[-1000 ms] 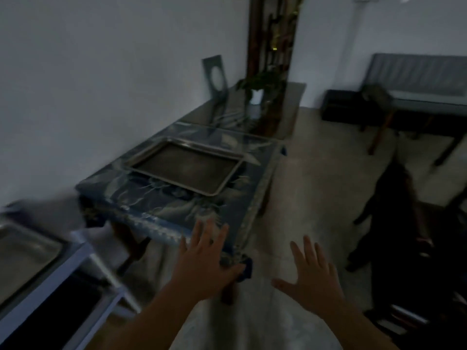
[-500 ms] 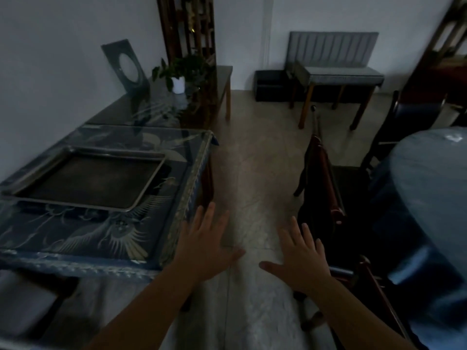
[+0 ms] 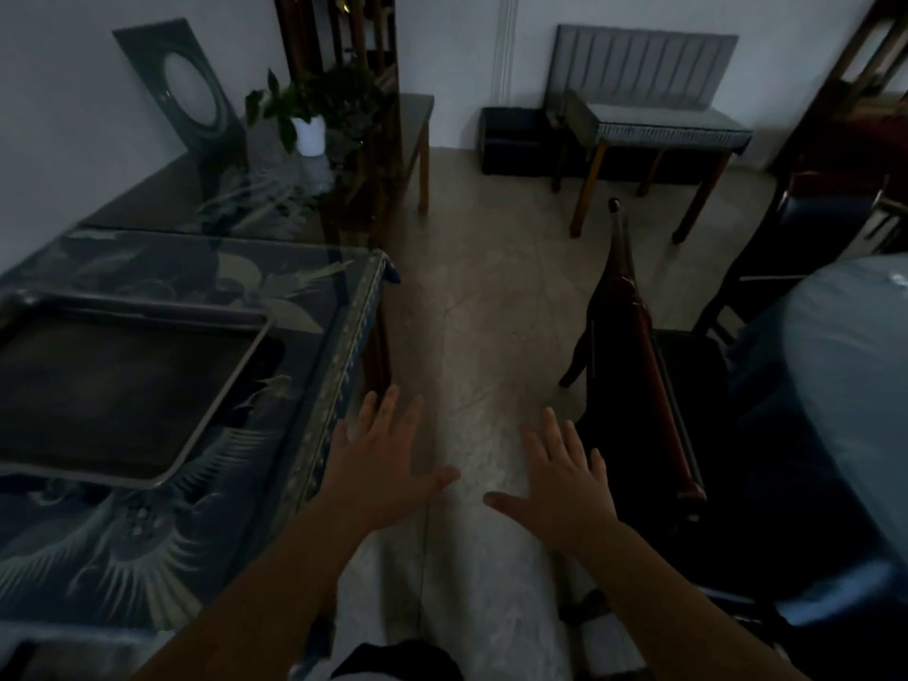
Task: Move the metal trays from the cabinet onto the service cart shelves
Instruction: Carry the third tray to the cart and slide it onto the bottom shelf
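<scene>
A shallow metal tray [image 3: 123, 385] lies flat on the blue patterned cabinet top [image 3: 314, 385] at the left. My left hand [image 3: 381, 464] hovers open, palm down, just past the cabinet's right edge, to the right of the tray and apart from it. My right hand [image 3: 565, 479] is also open and empty, palm down over the floor aisle. The service cart is out of view.
A dark wooden chair [image 3: 643, 376] stands right of my hands, beside a round table with a blue cloth [image 3: 835, 410]. A potted plant [image 3: 309, 115] and a leaning panel [image 3: 182, 86] sit on the dark table behind. A grey bench [image 3: 658, 125] stands at the far wall.
My view has swung right: the tray and cabinet slid to the left, the cart went out of sight, and the chair and round table came in. Both hands stay open and empty.
</scene>
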Demonstrator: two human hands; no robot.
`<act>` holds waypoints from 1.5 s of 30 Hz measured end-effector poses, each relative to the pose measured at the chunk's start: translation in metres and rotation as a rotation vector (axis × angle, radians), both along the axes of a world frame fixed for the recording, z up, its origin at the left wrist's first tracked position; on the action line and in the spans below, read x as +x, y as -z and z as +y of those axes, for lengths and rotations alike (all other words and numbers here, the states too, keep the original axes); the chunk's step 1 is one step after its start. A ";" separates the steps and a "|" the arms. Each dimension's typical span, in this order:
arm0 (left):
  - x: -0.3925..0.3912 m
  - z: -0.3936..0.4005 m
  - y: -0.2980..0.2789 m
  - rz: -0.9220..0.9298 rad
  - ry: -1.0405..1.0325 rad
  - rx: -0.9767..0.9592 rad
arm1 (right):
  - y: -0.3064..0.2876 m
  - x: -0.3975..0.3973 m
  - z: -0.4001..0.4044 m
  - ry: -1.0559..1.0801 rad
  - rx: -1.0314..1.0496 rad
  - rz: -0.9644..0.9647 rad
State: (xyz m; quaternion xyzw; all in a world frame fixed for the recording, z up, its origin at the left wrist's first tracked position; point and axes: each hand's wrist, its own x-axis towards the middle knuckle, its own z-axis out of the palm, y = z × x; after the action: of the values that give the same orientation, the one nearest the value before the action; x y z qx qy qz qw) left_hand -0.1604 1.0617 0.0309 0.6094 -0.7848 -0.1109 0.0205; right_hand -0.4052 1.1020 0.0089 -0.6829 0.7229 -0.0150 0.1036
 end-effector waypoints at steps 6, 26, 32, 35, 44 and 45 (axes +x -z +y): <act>0.025 -0.101 0.007 -0.026 -0.049 0.088 | 0.010 0.018 -0.106 -0.020 0.038 0.032; 0.199 -0.142 0.098 0.046 -1.282 0.272 | 0.058 0.282 -0.429 -1.289 0.230 0.085; 0.195 -0.134 0.124 0.085 -1.535 0.355 | 0.082 0.375 -0.448 -1.509 0.183 0.161; 0.198 -0.144 0.126 0.138 -1.637 0.297 | 0.096 0.391 -0.454 -1.504 0.139 0.154; 0.158 -0.138 0.126 0.182 -1.725 0.192 | 0.096 0.366 -0.458 -1.429 0.208 0.055; 0.146 -0.133 0.126 0.205 -1.709 0.181 | 0.094 0.354 -0.456 -1.426 0.249 0.062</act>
State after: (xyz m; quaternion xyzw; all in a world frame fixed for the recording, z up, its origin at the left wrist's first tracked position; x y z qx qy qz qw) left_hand -0.0144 0.9287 -0.0948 0.9767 -0.0402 -0.1740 0.1191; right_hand -0.0509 0.6456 -0.0849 -0.9715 0.1006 0.1581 0.1448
